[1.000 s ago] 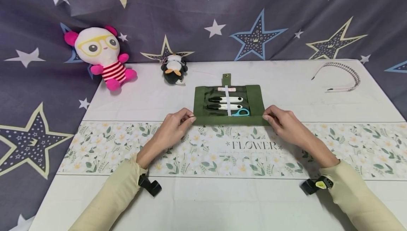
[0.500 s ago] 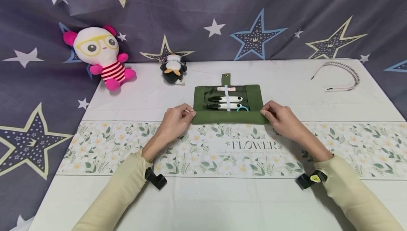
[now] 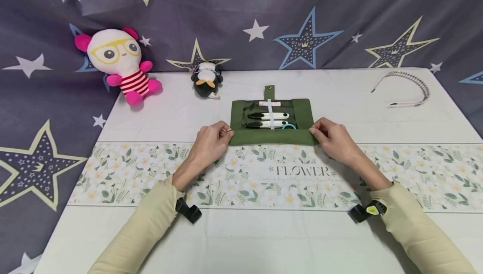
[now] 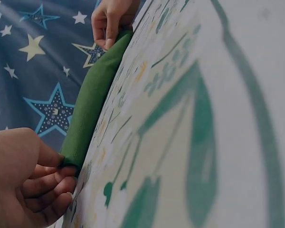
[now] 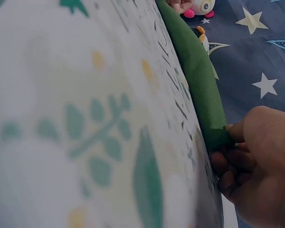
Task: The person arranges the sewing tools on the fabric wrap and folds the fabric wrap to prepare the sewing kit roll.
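A dark green fabric tool roll (image 3: pixel 273 137) lies partly rolled on the table, its near edge folded over into a thick band. My left hand (image 3: pixel 211 142) pinches the left end of that band, and my right hand (image 3: pixel 333 139) pinches the right end. Under a white elastic strap (image 3: pixel 271 115) sit two black-and-white pens or cutters (image 3: pixel 277 116) and a small pinkish-white item (image 3: pixel 269 104). Just the top of a light-blue scissors handle (image 3: pixel 289 126) shows above the fold. Both wrist views show the green roll (image 4: pixel 85 109) pinched between thumb and fingers at each end.
A pink-and-white plush toy (image 3: pixel 122 66) sits at the back left, with a penguin plush (image 3: pixel 206 80) beside it. A headband (image 3: pixel 411 85) lies at the back right. The roll's snap tab (image 3: pixel 269 92) points away. A floral runner (image 3: pixel 151 175) crosses the white table.
Both hands have rolled the near edge of the tool roll away from me. The green band has grown wider and now covers most of the scissors handle.
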A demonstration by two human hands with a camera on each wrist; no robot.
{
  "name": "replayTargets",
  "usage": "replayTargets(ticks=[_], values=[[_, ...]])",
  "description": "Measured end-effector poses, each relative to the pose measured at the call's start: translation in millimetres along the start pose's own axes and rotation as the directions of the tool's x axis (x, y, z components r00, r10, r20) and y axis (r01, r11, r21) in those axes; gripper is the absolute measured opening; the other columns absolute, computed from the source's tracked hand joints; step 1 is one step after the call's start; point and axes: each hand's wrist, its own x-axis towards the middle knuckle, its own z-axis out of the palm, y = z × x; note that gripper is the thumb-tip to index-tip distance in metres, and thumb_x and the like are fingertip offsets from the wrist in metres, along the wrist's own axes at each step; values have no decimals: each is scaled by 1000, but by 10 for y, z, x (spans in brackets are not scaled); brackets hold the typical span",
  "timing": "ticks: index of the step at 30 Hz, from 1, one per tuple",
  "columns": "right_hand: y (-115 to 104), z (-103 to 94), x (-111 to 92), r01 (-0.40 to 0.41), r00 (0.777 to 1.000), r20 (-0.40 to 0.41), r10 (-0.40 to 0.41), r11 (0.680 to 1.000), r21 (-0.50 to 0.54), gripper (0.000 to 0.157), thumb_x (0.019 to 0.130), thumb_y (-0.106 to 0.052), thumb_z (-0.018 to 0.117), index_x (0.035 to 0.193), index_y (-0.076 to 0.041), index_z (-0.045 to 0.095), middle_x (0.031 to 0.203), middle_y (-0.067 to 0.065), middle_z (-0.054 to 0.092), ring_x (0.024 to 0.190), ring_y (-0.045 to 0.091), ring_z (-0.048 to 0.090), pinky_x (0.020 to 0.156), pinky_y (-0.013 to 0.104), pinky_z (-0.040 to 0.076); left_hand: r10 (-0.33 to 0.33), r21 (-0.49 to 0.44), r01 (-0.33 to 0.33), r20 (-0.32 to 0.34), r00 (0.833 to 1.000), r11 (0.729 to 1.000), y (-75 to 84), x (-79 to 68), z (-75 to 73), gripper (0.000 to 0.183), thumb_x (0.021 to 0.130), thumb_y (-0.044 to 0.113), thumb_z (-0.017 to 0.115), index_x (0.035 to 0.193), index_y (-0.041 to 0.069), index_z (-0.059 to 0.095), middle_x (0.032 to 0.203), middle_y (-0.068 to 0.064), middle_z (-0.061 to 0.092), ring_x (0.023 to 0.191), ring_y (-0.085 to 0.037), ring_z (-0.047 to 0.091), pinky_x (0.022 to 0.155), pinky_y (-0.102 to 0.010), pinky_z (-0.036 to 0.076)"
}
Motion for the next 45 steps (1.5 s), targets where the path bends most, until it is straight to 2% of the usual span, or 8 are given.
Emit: replayTargets(ticks=[9, 12, 16, 21, 25, 31, 38, 45], values=[[29, 19, -5, 12, 1000, -29, -11, 1000, 12, 15, 109, -10, 54, 107, 2, 64, 81, 9, 62, 62, 21, 48, 53, 30, 38, 196, 130, -190, -34, 980, 973, -17, -17, 8, 9, 102, 8, 65, 101, 3, 71, 88, -8, 68, 73, -21, 63, 64, -37, 54], [37, 29, -1, 16, 999, -40, -15, 1000, 14, 15, 108, -9, 55, 107, 2, 65, 83, 10, 64, 63, 21, 50, 54, 30, 39, 261, 203, -252, -21, 965, 946, -29, -35, 7, 17, 101, 8, 65, 116, 0, 70, 102, -13, 67, 87, -28, 64, 72, -40, 56], [44, 37, -4, 23, 998, -50, -22, 1000, 18, 14, 108, -9, 56, 107, 1, 65, 82, 9, 64, 63, 20, 49, 54, 30, 39, 379, 302, -372, 35, 925, 878, -31, -61, 1, 38, 98, 4, 64, 136, 2, 63, 123, -19, 62, 108, -35, 59, 92, -47, 52], [53, 53, -6, 71, 995, -68, -68, 997, 31, 8, 108, -9, 56, 110, -2, 60, 74, 5, 58, 56, 17, 45, 51, 29, 37, 495, 358, -518, 161, 854, 777, -38, -110, -8, 40, 96, 4, 63, 136, 5, 65, 131, -19, 60, 119, -36, 56, 103, -51, 46], [80, 70, -3, 139, 986, -90, -138, 990, 0, 4, 107, -8, 58, 109, -4, 58, 76, 3, 56, 59, 15, 45, 53, 29, 38, 487, 365, -530, 210, 848, 765, -71, -144, -19, 39, 98, 8, 65, 137, 6, 65, 130, -18, 61, 120, -35, 58, 102, -50, 47], [144, 31, -48, 298, 941, -107, -320, 938, -176, 11, 96, -4, 74, 106, 1, 71, 102, 12, 61, 88, 27, 51, 73, 41, 42, 493, 395, -538, 218, 842, 744, -108, -136, -32, 38, 100, 14, 69, 136, 4, 65, 129, -18, 64, 120, -34, 59, 104, -50, 47], [194, -36, -146, 387, 915, -5, -403, 883, -264, 47, 84, -14, 85, 126, 2, 69, 119, 17, 61, 105, 36, 53, 85, 51, 47, 536, 442, -565, 202, 819, 697, -175, -105, -39, 34, 99, 15, 71, 129, -1, 68, 126, -17, 67, 118, -33, 60, 102, -46, 49], [240, -32, -93, 574, 796, -6, -605, 759, -306, 29, 85, 0, 79, 114, 3, 71, 110, 17, 68, 96, 36, 62, 83, 51, 50, 594, 448, -618, 213, 776, 646, -229, -68, -49, 29, 99, 13, 71, 124, -4, 70, 123, -18, 69, 117, -33, 64, 104, -45, 50]])
